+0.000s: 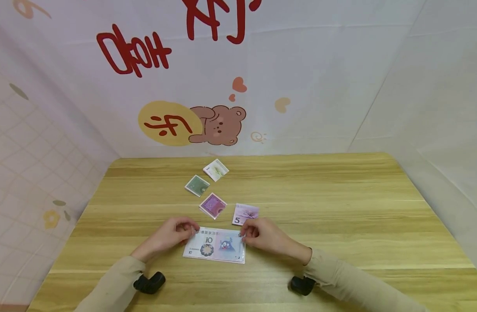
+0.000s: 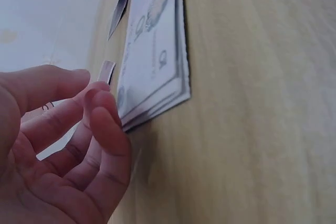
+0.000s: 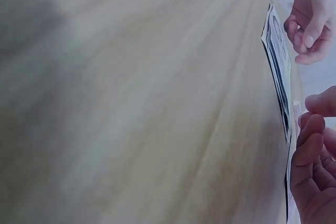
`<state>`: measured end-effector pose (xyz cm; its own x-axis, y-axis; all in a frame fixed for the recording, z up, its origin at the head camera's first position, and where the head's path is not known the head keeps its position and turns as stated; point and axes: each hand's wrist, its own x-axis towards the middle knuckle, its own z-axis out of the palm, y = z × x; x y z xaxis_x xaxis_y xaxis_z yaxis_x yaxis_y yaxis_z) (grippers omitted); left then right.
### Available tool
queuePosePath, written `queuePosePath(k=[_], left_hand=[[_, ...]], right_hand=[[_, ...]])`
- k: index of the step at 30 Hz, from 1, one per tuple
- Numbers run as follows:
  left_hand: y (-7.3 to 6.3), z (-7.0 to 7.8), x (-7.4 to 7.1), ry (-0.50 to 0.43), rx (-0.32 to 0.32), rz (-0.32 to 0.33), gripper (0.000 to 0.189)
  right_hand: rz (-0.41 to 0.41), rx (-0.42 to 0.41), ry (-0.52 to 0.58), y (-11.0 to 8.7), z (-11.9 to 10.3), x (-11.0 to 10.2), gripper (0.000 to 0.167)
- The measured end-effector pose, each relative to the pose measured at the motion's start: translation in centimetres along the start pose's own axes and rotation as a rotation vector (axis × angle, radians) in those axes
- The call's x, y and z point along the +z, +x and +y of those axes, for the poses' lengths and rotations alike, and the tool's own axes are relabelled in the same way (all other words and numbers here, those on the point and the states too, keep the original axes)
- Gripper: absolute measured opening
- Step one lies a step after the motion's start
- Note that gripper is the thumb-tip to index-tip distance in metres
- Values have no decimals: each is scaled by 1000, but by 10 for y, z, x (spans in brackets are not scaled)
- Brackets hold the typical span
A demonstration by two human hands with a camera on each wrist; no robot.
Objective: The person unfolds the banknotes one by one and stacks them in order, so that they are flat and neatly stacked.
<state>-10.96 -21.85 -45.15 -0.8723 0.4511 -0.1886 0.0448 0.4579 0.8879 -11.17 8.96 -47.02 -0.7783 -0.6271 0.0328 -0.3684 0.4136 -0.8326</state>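
Observation:
A stack of play-money banknotes (image 1: 212,252), a 10 with a blue monster on top, lies flat on the table. Its edges are slightly uneven in the left wrist view. My left hand (image 1: 171,234) is at the stack's left end, fingers loosely bent, the fingertips (image 2: 107,121) right against the edge with no note between thumb and fingers. At the opposite end is my right hand (image 1: 267,236), fingers loosely bent by the upper right corner; whether they touch the paper is unclear. Just behind that hand lies a lilac 5 note (image 1: 246,212), partly covered by it.
Farther back on the wooden table (image 1: 320,195) lie a purple note (image 1: 212,205), a green 2 note (image 1: 197,185) and a pale 1 note (image 1: 216,170), all small and turned at angles. A printed cloth (image 1: 320,78) hangs behind the table's back edge.

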Motion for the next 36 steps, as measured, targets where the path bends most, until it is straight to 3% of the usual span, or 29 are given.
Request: queuePosePath(k=[10, 16, 23, 27, 31, 36], left_hand=[[16, 7, 5, -45, 0, -7, 22], [30, 13, 16, -74, -4, -26, 20], [43, 18, 27, -110, 34, -33, 21], [48, 25, 32, -132, 12, -18, 20], [52, 34, 40, -227, -61, 12, 21], [60, 43, 48, -283, -91, 18, 22]], right_hand=[[-2, 51, 3, -7, 8, -10, 8], [14, 34, 1, -10, 15, -16, 9], [82, 7, -27, -11, 21, -22, 12], [157, -23, -113, -10, 22, -25, 14], [231, -4, -255, -7, 22, -29, 15], [264, 21, -338, -4, 23, -29, 16]])
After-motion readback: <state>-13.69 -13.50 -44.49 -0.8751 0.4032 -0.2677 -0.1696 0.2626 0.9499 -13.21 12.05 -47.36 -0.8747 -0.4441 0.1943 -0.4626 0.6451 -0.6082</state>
